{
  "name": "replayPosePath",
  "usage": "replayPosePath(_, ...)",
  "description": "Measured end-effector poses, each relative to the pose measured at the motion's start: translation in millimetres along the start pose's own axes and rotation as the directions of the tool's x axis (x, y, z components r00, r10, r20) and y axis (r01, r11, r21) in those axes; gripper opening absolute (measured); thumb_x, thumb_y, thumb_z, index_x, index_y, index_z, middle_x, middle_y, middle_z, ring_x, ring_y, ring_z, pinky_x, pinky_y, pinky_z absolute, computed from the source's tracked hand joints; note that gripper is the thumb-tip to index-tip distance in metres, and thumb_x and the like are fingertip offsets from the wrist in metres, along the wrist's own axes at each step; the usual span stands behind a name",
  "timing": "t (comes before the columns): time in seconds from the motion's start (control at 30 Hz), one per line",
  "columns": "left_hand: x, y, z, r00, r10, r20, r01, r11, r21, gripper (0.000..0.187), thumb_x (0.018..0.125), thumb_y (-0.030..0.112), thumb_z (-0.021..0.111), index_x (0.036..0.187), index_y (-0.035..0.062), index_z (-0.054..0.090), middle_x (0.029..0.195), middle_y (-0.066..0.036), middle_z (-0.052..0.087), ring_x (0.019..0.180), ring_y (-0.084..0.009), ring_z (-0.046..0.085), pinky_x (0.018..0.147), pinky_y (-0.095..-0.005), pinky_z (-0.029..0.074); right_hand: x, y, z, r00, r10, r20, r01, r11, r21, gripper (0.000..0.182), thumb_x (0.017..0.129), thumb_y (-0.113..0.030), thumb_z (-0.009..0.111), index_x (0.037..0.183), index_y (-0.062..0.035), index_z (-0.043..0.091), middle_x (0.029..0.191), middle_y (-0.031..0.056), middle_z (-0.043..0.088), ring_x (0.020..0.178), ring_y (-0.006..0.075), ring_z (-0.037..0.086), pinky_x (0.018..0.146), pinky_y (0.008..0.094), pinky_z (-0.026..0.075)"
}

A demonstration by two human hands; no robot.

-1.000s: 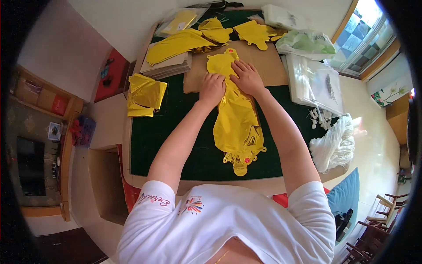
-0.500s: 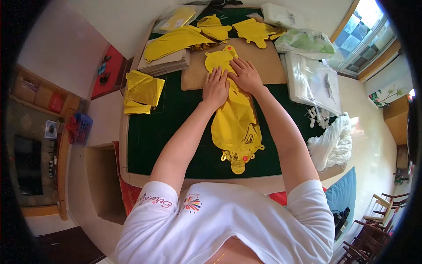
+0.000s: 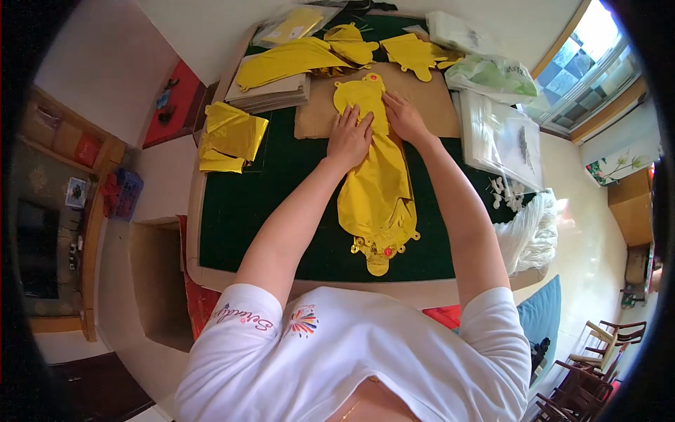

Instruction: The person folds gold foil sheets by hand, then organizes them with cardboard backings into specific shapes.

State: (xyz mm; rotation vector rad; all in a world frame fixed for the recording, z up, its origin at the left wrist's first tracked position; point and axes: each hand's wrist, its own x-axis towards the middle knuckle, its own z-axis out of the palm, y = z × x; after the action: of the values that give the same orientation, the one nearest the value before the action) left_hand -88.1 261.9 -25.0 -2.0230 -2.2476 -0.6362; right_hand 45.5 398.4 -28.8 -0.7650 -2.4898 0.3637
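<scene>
A long gold foil balloon [image 3: 374, 186], uninflated, lies lengthwise over the green table top [image 3: 295, 232], its far end resting on a brown cardboard sheet [image 3: 436, 116]. Small round tabs and a red dot show at both of its ends. My left hand [image 3: 350, 138] lies on the foil near the far end, fingers stretched forward. Along the right edge of the foil rests my right hand [image 3: 408, 121], fingers extended and pointing away from me. Neither hand is wrapped round anything.
Folded gold foil [image 3: 233, 137] lies at the left. More gold foil [image 3: 288, 62] tops a cardboard stack [image 3: 271, 95] behind. Clear plastic bags [image 3: 503, 137] and a bundle of white string [image 3: 527, 232] are along the right side. A green-white bag [image 3: 492, 74] sits behind them.
My right hand has moved slightly right and nearer me, onto the foil's edge. My hands are further apart, and my left fingers have spread. The whole view has shifted a little.
</scene>
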Motion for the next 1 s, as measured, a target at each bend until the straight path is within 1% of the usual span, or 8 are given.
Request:
replayPosePath(0.17,6.0,2.9,-5.8,0.999,-0.02,0.027,0.021,0.999,-0.044,0.042,0.097,0.03,0.038,0.135,0.0145,0.044,0.144,-0.018,0.034,0.135,-0.0341,0.028,0.111,-0.0486,0.02,-4.2,-0.6,1.8,0.999,-0.025,-0.034,0.021,0.992,-0.125,0.04,0.096,-0.025,0.04,0.129,-0.0055,0.05,0.137,0.0115,0.047,0.13,0.0265,0.039,0.106,0.0427,0.03)
replayPosePath(0.23,10.0,15.3,-22.9,0.99,-0.138,0.034,0.131,0.979,0.159,0.042,0.097,0.031,0.038,0.135,0.015,0.044,0.144,-0.016,0.034,0.136,-0.0327,0.026,0.111,-0.0513,0.018,-4.5,-1.1,2.6,0.999,-0.023,-0.044,0.016,0.988,-0.154,0.04,0.096,-0.025,0.04,0.13,-0.0061,0.049,0.137,0.0107,0.047,0.13,0.0258,0.039,0.106,0.0424,0.03)
replayPosePath(0.27,10.7,13.9,-18.9,0.989,-0.14,0.036,0.133,0.979,0.157,0.042,0.097,0.031,0.038,0.135,0.015,0.044,0.144,-0.016,0.034,0.136,-0.0327,0.026,0.111,-0.0513,0.018,-4.7,-1.0,3.5,0.999,-0.022,-0.04,0.016,0.988,-0.154,0.04,0.096,-0.025,0.04,0.13,-0.0061,0.049,0.137,0.0107,0.047,0.13,0.0258,0.039,0.106,0.0424,0.03)
replayPosePath(0.33,14.2,11.7,-12.7,0.994,0.089,-0.056,-0.086,0.995,0.053,0.042,0.097,0.032,0.04,0.135,0.0159,0.044,0.145,-0.014,0.034,0.137,-0.0313,0.025,0.111,-0.0532,0.016,-4.3,-0.2,4.2,0.998,-0.03,-0.063,0.021,0.989,-0.144,0.04,0.096,-0.025,0.04,0.129,-0.0063,0.05,0.137,0.0103,0.047,0.13,0.0254,0.039,0.106,0.0422,0.031)
replayPosePath(0.43,11.7,13.0,-7.2,0.994,0.075,0.086,-0.075,0.997,-0.001,0.042,0.096,0.032,0.041,0.134,0.0156,0.045,0.145,-0.012,0.035,0.137,-0.0312,0.026,0.111,-0.0526,0.018,-4.8,-1.7,3.2,0.996,-0.037,-0.079,0.025,0.988,-0.154,0.039,0.096,-0.024,0.041,0.128,-0.006,0.052,0.136,0.0104,0.048,0.13,0.0249,0.04,0.106,0.0418,0.031)
replayPosePath(0.57,10.1,4.5,-0.7,0.991,0.088,0.103,-0.08,0.994,-0.076,0.042,0.095,0.033,0.043,0.133,0.015,0.046,0.145,-0.012,0.035,0.137,-0.0318,0.027,0.11,-0.0525,0.019,-3.9,2.0,2.9,0.999,-0.016,-0.05,0.009,0.991,-0.137,0.038,0.095,-0.023,0.042,0.127,-0.005,0.052,0.135,0.0119,0.049,0.129,0.0265,0.04,0.105,0.0414,0.032)
replayPosePath(0.73,8.9,3.9,-2.1,0.99,0.112,0.082,-0.105,0.991,-0.087,0.041,0.095,0.031,0.043,0.132,0.0138,0.048,0.145,-0.013,0.036,0.136,-0.0323,0.027,0.11,-0.0525,0.02,0.2,12.8,-6.3,1.0,0.029,0.004,-0.029,0.953,0.301,0.043,0.089,-0.017,0.053,0.13,-0.0046,0.049,0.135,0.0158,0.047,0.129,0.0318,0.039,0.105,0.0411,0.033)
replayPosePath(1.0,10.4,2.7,2.6,0.991,0.087,0.103,-0.08,0.994,-0.077,0.041,0.097,0.03,0.04,0.134,0.0147,0.045,0.146,-0.012,0.033,0.137,-0.0311,0.026,0.111,-0.0513,0.018,-60.3,-9.2,-37.3,0.994,-0.068,0.091,0.06,0.994,0.094,0.059,0.085,-0.02,0.06,0.138,-0.0064,0.039,0.139,0.0172,0.042,0.132,0.0346,0.034,0.108,0.0427,0.026)
